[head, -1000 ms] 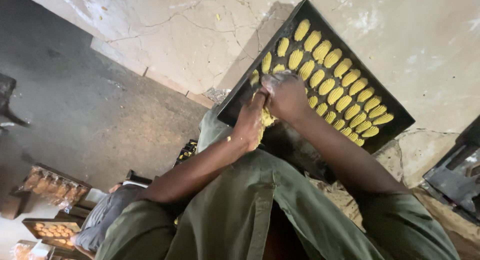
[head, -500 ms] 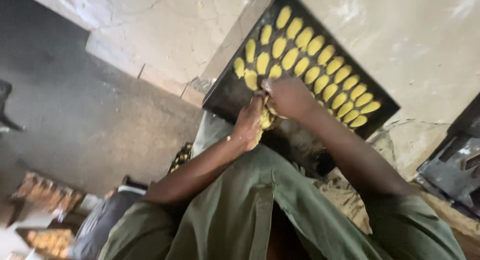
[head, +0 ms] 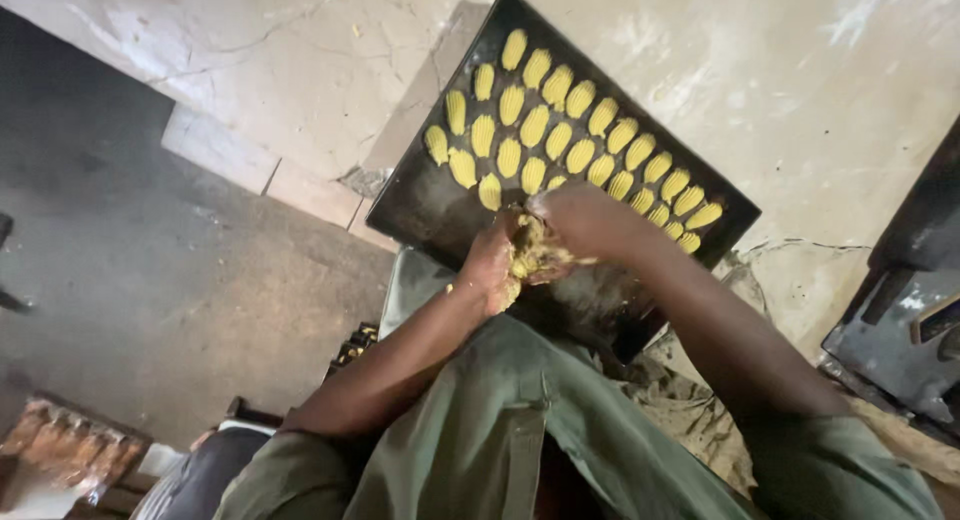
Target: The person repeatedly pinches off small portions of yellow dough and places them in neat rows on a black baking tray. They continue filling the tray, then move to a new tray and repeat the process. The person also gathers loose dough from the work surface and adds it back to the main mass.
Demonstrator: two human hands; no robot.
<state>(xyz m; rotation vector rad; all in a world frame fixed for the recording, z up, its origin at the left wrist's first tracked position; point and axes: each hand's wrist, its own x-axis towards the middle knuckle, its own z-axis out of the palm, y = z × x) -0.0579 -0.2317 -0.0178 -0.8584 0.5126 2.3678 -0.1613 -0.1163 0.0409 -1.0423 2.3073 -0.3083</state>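
A black baking tray (head: 420,215) lies before me with several ridged yellow dough pieces (head: 560,140) set in rows on it. Both hands meet over the tray's near part. My left hand (head: 490,265) is closed around a lump of yellow dough (head: 540,255). My right hand (head: 585,220) covers the same lump from the right, its fingers pressed into the dough. Dough sticks to both hands. My forearms and green clothing (head: 520,430) fill the lower view.
The tray rests over a cracked pale concrete floor (head: 800,70). A dark metal object (head: 900,320) stands at the right edge. A darker floor area (head: 120,280) lies to the left, with another tray of baked pieces (head: 60,450) at the lower left.
The view has shifted so the tray sits lower and more central. Both hands stay together on the dough lump, now at the tray's near part rather than among the rows.
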